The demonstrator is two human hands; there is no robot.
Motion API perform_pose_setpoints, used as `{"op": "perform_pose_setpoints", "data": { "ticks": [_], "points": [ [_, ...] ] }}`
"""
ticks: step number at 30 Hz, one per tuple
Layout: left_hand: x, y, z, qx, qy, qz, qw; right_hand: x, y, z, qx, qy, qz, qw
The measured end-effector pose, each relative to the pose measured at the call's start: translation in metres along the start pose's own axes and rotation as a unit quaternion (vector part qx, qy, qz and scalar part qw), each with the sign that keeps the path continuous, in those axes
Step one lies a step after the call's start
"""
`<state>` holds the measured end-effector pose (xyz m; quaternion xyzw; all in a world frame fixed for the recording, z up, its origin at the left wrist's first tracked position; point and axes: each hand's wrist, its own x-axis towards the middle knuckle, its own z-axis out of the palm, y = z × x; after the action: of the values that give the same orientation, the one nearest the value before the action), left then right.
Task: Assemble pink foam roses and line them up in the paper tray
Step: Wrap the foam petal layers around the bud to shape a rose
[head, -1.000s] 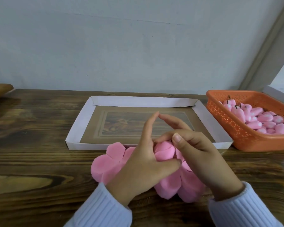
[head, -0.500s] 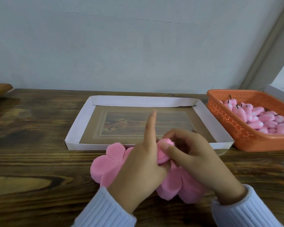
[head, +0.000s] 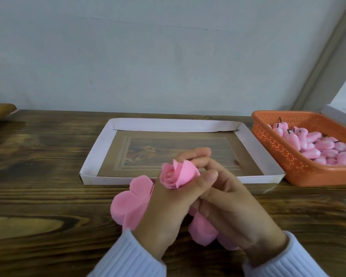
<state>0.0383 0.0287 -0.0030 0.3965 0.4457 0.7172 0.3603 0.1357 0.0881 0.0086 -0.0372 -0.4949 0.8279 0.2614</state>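
- Pink foam rose (head: 177, 174) stands rolled and upright at mid-view, raised above the table and just in front of the paper tray's near wall.
- At the far left, a brown object (head: 0, 112) pokes over the table's back corner. A wide stretch of open wooden table (head: 48, 196) runs from it to the tray.
- Flat foam petals (head: 131, 198) lie on the wood under the hands, showing left of the left wrist and again at lower right.
- Left hand (head: 168, 212) has its thumb and fingers curled round the rose's lower half.
- Paper tray (head: 94, 156) has low white walls, and its brown printed floor is in view behind the hands.
- Right hand (head: 236, 208) lies against the left, fingers bent toward the rose's base. Its tips are hidden, so I cannot tell whether it grips; perhaps it only steadies.
- Orange basket (head: 278, 154) of pink foam buds (head: 318, 148) sits just beside the tray's right wall and is cut off by the frame edge.
- Half a second ago the rose was low and mostly covered, with the left forefinger pointing up. Now the bloom is lifted clear and that finger is folded in.
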Motion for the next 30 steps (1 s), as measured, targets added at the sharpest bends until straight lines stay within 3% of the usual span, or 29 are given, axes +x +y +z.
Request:
{"op": "perform_pose_setpoints", "data": {
  "ticks": [5,9,16,19,23,30],
  "points": [
    [-0.0018,0.002,0.0025,-0.014,0.038,0.011,0.999,0.0005,-0.0022,-0.0031,-0.02,0.013,0.03,0.999],
    [-0.0038,0.0058,0.0016,0.002,0.012,0.01,1.0,0.0037,-0.0033,-0.0029,-0.04,0.022,0.093,0.995],
    [-0.0032,0.0075,0.0026,0.072,0.001,0.085,0.994,0.0003,0.002,0.0017,0.004,-0.001,0.038,0.999],
    [-0.0031,0.0073,0.0028,0.064,0.022,0.086,0.994,0.0008,-0.0012,0.0005,0.023,-0.006,0.055,0.998],
    [-0.0044,0.0072,0.004,0.068,0.01,0.071,0.995,0.0025,-0.0052,0.0005,-0.035,0.01,0.115,0.993],
    [-0.0024,0.0088,0.0027,0.099,0.01,0.127,0.987,0.0015,-0.0002,-0.0005,0.025,-0.003,0.061,0.998]
  ]
}}
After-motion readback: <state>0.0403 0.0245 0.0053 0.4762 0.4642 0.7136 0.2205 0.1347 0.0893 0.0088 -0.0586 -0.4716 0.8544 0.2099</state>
